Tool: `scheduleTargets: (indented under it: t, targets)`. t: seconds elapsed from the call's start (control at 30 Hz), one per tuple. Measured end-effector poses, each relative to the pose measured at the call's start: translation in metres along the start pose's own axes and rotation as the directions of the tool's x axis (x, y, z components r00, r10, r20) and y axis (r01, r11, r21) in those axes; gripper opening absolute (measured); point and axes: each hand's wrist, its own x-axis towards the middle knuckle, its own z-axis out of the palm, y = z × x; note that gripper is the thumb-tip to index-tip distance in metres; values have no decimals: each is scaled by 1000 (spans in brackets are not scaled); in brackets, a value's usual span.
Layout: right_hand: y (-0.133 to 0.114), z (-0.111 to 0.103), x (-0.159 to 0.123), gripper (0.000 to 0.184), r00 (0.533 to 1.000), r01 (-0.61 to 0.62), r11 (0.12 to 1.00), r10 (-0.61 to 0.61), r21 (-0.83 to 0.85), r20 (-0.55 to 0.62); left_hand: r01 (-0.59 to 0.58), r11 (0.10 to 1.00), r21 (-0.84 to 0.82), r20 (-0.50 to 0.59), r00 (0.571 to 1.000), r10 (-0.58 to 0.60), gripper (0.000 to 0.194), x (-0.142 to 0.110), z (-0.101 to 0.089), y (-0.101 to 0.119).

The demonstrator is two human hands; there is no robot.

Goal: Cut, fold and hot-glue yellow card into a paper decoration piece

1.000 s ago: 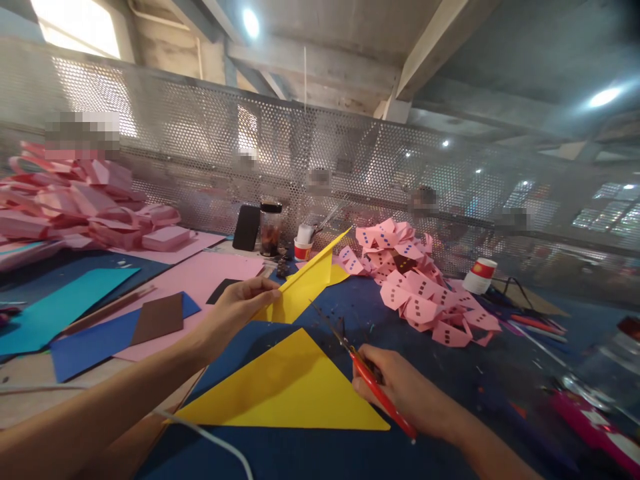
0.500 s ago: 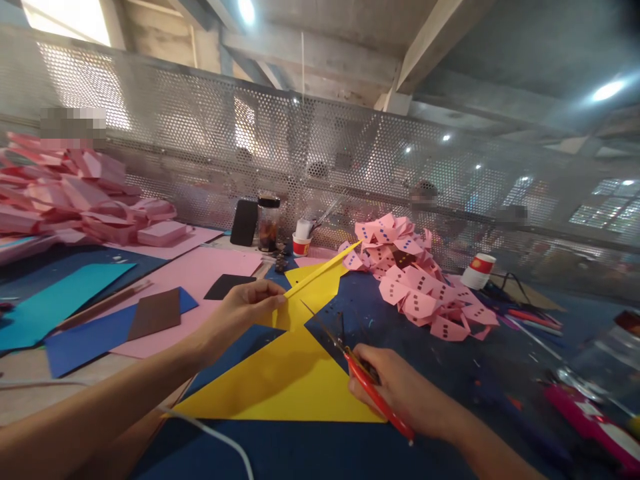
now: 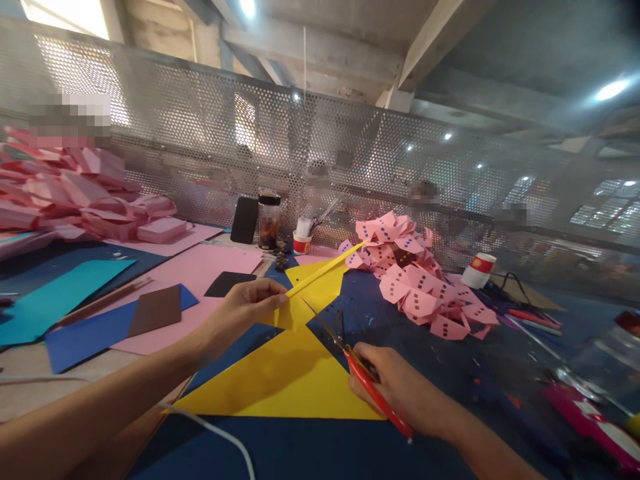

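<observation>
Since a second ago, the yellow strip (image 3: 327,268) in our left hand (image 3: 255,300) tips down, and we now see it almost edge-on.

We pinch its near end between thumb and fingers, above the blue tabletop (image 3: 300,450) and in front of a flat yellow piece (image 3: 329,287); our right hand (image 3: 395,381) curls around the red-handled scissors (image 3: 376,395), though we cannot tell how far its blades part. We judge this to be a pause in cutting yellow paper; another cut would call for a steady edge brought between the blades. The strip's long axis runs away and rightward, its far tip pointing at the dotted pink pieces (image 3: 417,301). Nearer us, the yellow triangle (image 3: 285,383) lies with its apex pointing away.
</observation>
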Motion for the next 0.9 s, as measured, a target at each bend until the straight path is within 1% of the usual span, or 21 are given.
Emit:
scheduleTargets:
  t: [0.2, 0.37, 0.6, 0.9]
  targets:
    - [-2, -1, 0, 21, 1000, -2, 1000, 2, 7, 6, -13, 1000, 21, 0, 1000, 13, 37, -1, 0, 0]
    - [-1, -1, 1, 20, 1000, 3, 1000, -3, 0, 1, -8, 999, 45, -21, 1000, 9, 38, -2, 1, 2]
    - [1, 1, 0, 21, 1000, -2, 1000, 2, 30, -4, -13, 1000, 22, -10, 1000, 13, 35, 0, 2, 2]
    - [-1, 0, 0, 22, 1000, -9, 1000, 9, 19, 2, -9, 1000, 20, -15, 1000, 9, 35, -2, 3, 6]
